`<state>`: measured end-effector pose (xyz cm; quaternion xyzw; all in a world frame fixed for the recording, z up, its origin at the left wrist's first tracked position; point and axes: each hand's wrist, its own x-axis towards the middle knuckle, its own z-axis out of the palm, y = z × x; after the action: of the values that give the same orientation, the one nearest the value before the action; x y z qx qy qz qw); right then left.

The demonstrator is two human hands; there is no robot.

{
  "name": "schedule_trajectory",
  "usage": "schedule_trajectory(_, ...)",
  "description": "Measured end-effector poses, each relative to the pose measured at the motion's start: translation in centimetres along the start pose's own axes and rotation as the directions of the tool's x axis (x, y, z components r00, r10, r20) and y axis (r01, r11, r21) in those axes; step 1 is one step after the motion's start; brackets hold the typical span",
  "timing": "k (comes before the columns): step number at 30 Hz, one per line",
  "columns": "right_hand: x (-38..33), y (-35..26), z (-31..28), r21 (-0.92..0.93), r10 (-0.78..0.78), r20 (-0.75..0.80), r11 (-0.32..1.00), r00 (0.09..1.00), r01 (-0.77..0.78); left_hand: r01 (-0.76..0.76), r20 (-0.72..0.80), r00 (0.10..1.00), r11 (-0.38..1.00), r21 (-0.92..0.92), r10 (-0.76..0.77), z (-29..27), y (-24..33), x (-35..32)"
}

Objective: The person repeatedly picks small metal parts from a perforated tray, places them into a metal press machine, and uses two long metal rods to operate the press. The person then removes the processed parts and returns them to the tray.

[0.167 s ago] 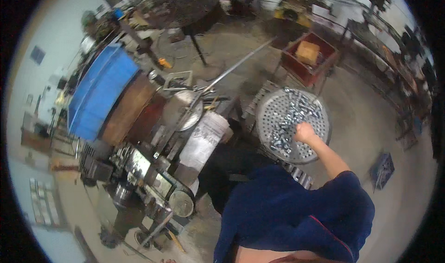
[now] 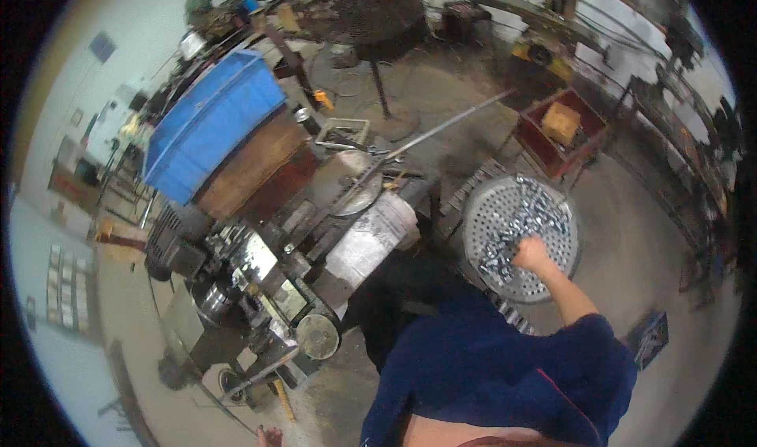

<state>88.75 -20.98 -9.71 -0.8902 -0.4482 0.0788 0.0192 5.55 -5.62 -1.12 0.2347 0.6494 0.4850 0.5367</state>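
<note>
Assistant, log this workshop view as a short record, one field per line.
Right hand: fingers curled, at the small metal parts; grip unclear
Parts' support: round perforated metal top
Left hand: partly visible at the lower edge; grip unclear
Beyond the top: reddish bin holding a yellowish block
Left side: blue crate

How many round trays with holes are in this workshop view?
1: the perforated round tray by the right hand, bearing small shiny metal parts. Others may be hidden from view.
</note>
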Motion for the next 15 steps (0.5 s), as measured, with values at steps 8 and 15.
schedule_trajectory(8,-1.0,0.0,0.8,-0.019,0.172,0.081,0.985,0.982,-0.171,-0.131,-0.065,0.988,0.983,0.127,0.140,4.5,1.6,-2.9)
schedule_trajectory(15,2.8,4.4,-0.7,-0.096,-0.495,0.018,0.864,0.869,0.494,-0.140,-0.071,0.985,0.972,0.190,0.156,3.1,0.9,-3.2)
